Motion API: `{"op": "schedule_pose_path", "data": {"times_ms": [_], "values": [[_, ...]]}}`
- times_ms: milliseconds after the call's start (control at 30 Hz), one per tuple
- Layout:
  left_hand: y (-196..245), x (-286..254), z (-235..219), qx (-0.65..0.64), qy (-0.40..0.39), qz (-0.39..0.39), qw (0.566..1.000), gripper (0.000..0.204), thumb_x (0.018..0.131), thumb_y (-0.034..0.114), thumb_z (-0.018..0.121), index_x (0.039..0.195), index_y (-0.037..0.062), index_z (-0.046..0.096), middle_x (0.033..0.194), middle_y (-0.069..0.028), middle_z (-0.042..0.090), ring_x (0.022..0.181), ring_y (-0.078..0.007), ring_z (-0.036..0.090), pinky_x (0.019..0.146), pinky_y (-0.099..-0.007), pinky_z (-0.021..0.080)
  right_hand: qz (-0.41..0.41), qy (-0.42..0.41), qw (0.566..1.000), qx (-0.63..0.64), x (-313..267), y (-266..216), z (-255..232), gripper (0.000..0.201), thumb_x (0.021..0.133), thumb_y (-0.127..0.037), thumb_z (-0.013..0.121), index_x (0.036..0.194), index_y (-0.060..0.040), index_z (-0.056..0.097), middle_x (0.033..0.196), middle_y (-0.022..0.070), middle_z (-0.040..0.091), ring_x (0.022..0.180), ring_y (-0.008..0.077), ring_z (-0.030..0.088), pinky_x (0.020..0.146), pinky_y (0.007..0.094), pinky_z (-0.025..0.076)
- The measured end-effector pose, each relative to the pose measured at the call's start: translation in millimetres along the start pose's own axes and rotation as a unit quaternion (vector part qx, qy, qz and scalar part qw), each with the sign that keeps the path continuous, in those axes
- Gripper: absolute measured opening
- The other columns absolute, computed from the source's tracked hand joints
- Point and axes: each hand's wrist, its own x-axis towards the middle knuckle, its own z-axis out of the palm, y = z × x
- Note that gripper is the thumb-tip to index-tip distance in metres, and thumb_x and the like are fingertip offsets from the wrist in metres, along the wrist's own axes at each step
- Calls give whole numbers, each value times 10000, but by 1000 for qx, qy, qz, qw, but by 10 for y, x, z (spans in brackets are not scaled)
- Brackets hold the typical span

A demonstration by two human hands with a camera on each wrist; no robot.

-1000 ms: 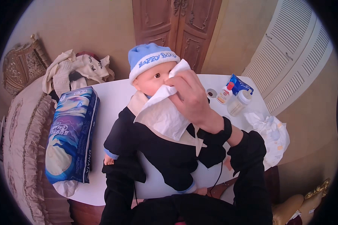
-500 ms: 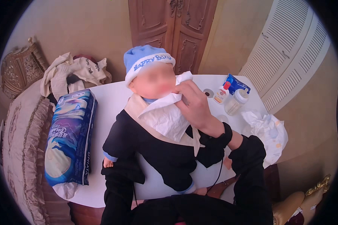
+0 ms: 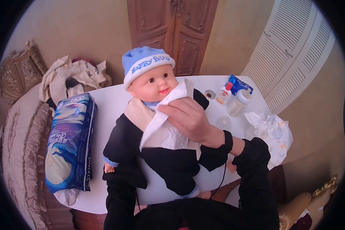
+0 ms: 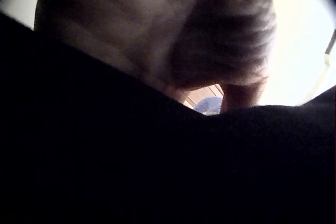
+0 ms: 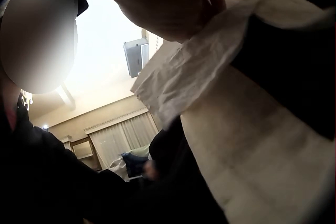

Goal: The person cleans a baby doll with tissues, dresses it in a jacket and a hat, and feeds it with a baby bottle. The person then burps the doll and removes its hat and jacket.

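Observation:
A baby doll (image 3: pixel 155 86) in a blue "Happy Baby" hat, black clothes and a cream bib (image 3: pixel 136 115) is propped up, facing right. My right hand (image 3: pixel 191 120) pinches a white wipe (image 3: pixel 161 134) below the doll's chin, in front of its chest. The wipe's upper end stands up near the doll's cheek, and the rest hangs over the bib. In the right wrist view, the crumpled wipe (image 5: pixel 184 71) drapes beside the bib. My left arm goes behind the doll, so the head view hides that hand. The left wrist view shows part of my left hand (image 4: pixel 157 24), its fingers mostly hidden.
A blue diaper pack (image 3: pixel 71 138) lies on the white table (image 3: pixel 103 107) at left. To the right are a red-capped bottle (image 3: pixel 223 95), a baby bottle (image 3: pixel 239 102), a blue packet (image 3: pixel 239 84) and a crumpled diaper (image 3: pixel 274 138). Clothes (image 3: pixel 74 76) are heaped behind, at left.
My right hand has moved down with the wipe, from the doll's nose and mouth to below its chin. The doll's face is now uncovered.

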Motion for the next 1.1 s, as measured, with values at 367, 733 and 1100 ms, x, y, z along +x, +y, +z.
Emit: {"op": "schedule_pose_path", "data": {"times_ms": [367, 733, 1100], "values": [[-153, 631, 298, -12, -112, -12, 994, 485, 903, 174, 563, 1339, 12, 423, 1319, -106, 491, 1221, -207, 457, 1026, -327, 349, 118, 55, 988, -78, -112, 621, -1015, 158, 815, -23, 588, 963, 14, 627, 889, 43, 658, 809, 134, 620, 725, 271, 499], [-247, 860, 502, -23, -135, 7, 991, 487, 900, 172, 569, 1337, 14, 425, 1315, -105, 495, 1218, -209, 462, 1023, -329, 354, 405, -19, 761, -506, -727, 2602, -2394, 297, 792, -314, 567, 836, -32, 652, 805, 183, 647, 734, 337, 637, 665, 430, 494], [-315, 1054, 509, -17, -133, 8, 991, 488, 896, 170, 575, 1336, 16, 427, 1311, -105, 498, 1214, -212, 466, 1020, -330, 359, 523, -17, 810, -264, -935, 2873, -2360, 323, 680, -301, 622, 613, 15, 601, 530, 69, 536, 505, 161, 513, 500, 319, 396]]}}
